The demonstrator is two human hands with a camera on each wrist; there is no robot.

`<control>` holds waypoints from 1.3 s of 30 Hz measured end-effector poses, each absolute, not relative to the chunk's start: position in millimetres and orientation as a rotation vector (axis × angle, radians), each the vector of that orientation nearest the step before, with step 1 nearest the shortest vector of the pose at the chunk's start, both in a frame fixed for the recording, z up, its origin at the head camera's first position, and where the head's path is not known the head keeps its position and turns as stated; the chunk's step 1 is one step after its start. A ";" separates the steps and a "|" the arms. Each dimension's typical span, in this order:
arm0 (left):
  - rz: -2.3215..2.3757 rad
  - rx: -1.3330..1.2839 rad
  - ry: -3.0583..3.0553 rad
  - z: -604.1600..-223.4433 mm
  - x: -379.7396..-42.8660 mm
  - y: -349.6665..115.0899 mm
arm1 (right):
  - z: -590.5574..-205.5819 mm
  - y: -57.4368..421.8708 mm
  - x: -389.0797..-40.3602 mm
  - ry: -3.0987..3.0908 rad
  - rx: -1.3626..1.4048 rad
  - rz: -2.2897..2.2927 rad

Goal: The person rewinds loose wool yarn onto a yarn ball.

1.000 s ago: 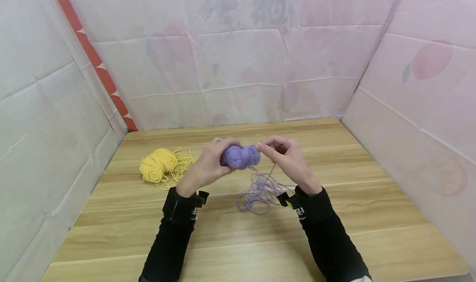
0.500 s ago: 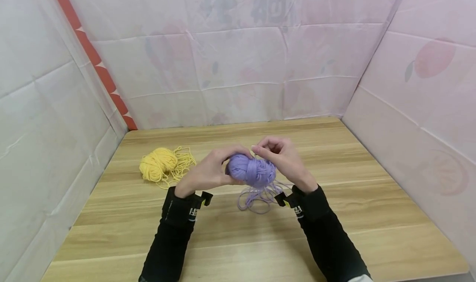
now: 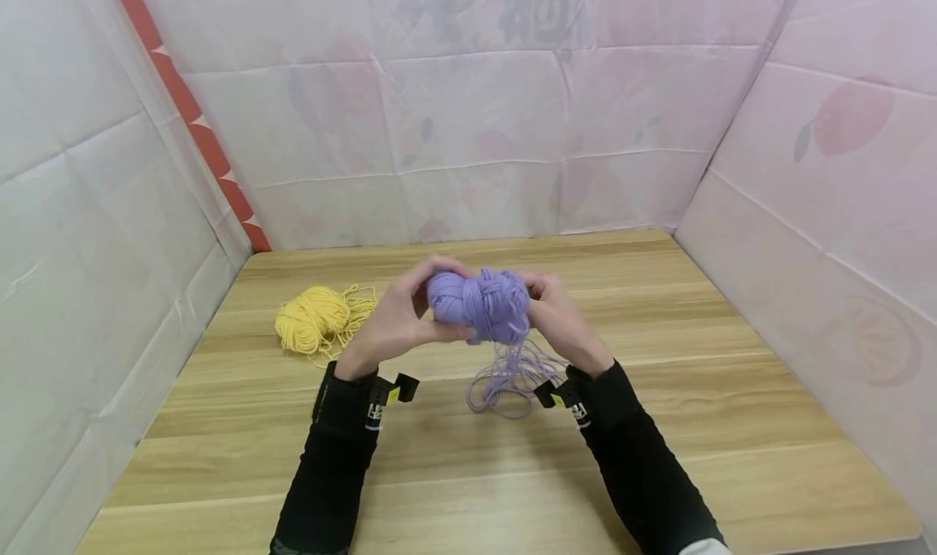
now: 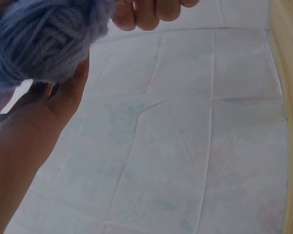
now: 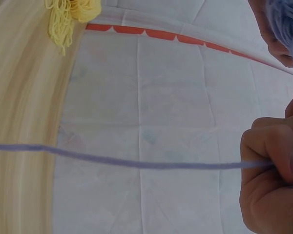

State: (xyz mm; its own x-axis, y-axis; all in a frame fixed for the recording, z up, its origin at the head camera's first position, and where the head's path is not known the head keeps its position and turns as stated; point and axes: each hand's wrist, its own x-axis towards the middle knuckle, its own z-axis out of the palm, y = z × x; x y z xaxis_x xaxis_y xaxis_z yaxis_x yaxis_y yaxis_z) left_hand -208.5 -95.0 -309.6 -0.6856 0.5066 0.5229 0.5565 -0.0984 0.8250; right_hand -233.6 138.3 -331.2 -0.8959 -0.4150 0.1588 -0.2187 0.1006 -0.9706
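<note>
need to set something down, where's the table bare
Bare on the pale wooden table: right side along the pinkish fabric wall; near middle between the black sleeves. Crowded: centre, loose purple yarn strands; left rear, yellow yarn ball.

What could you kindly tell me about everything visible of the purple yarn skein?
The purple yarn skein is a plump, oblong bundle of soft-looking, wool-like strands, wrapped near its middle with matching yarn, its right end looser. It is held sideways above the table, the left hand gripping its left end, thumb below. The right hand is beside its right end, holding a purple strand; whether that hand touches the skein is hidden.
</note>
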 end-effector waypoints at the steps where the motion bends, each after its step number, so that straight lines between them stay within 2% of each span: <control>1: -1.966 -1.203 -2.067 -309.4 -208.6 -95.4 | -331.9 137.9 -234.0 2.208 -0.626 -1.902; 11: -2.105 -0.806 -2.012 -304.8 -207.4 -100.3 | -337.0 136.2 -238.2 2.114 -0.813 -1.878; 23: -2.037 -0.479 -1.867 -308.7 -218.1 -101.2 | -333.7 136.2 -236.0 2.251 -0.817 -1.774; 29: -1.778 -0.416 -1.971 -316.5 -226.8 -100.6 | -326.2 140.8 -226.9 2.415 -0.816 -1.693; 39: -1.428 -0.473 -2.221 -325.8 -232.3 -90.3 | -316.2 147.2 -217.1 2.447 -0.896 -1.855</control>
State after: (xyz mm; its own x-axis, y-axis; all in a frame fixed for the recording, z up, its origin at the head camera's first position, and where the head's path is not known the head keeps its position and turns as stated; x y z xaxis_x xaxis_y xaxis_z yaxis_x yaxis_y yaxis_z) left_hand -232.3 -90.3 -325.8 -0.8376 0.0408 0.5447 0.5125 0.4037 0.7579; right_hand -217.1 147.2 -316.2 -0.8416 -0.3955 0.3679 -0.4610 0.1713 -0.8707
